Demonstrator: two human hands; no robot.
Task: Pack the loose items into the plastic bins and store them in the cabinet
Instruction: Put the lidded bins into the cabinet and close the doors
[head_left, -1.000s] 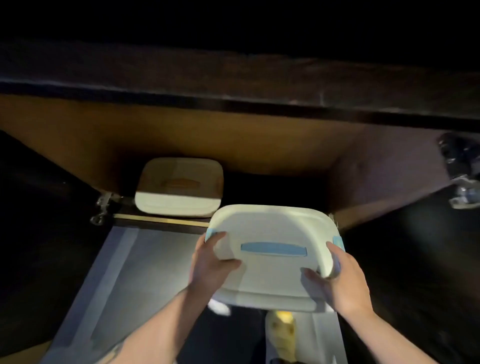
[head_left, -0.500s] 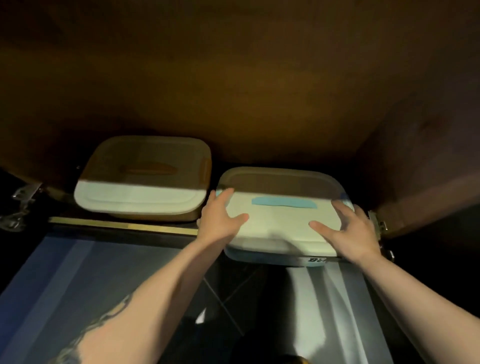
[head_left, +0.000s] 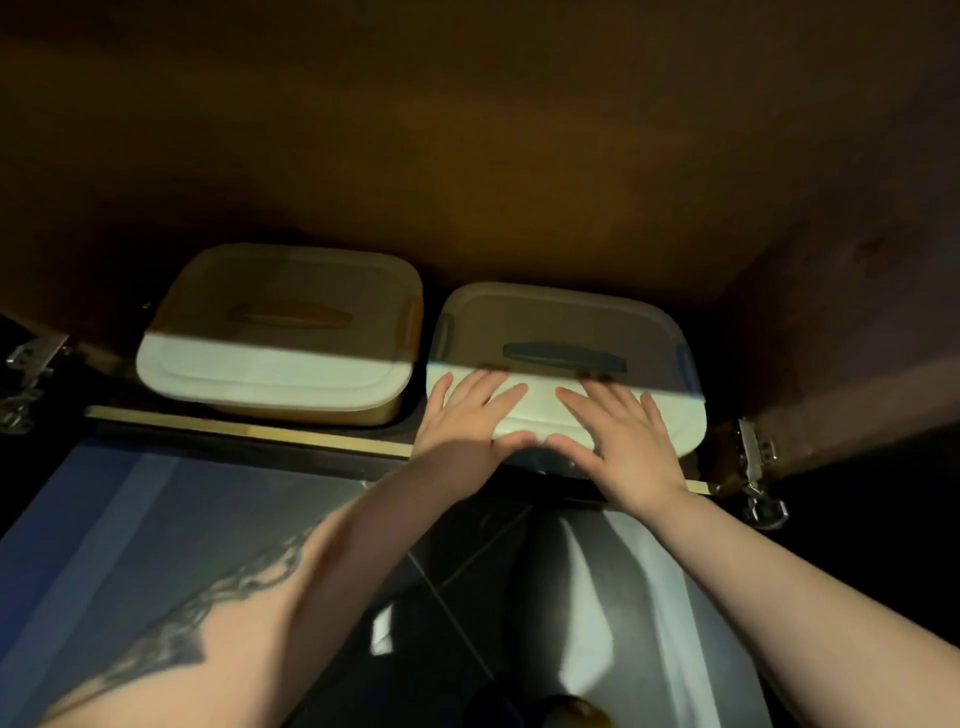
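2 flat hands, left hand (head_left: 467, 415) and right hand (head_left: 621, 434), press the blue-handled bin (head_left: 561, 332).

Under the fingers (head_left: 488, 395) the blue-handled bin (head_left: 566, 332) has a smooth, matt white plastic lid; the bin left of the fingers (head_left: 280, 332) looks the same, with tan trim. Beyond the fingertips the cabinet (head_left: 467, 156) is matt brown wood; right of them a shiny metal hinge (head_left: 753, 467); below, glossy dark floor tiles (head_left: 447, 571)
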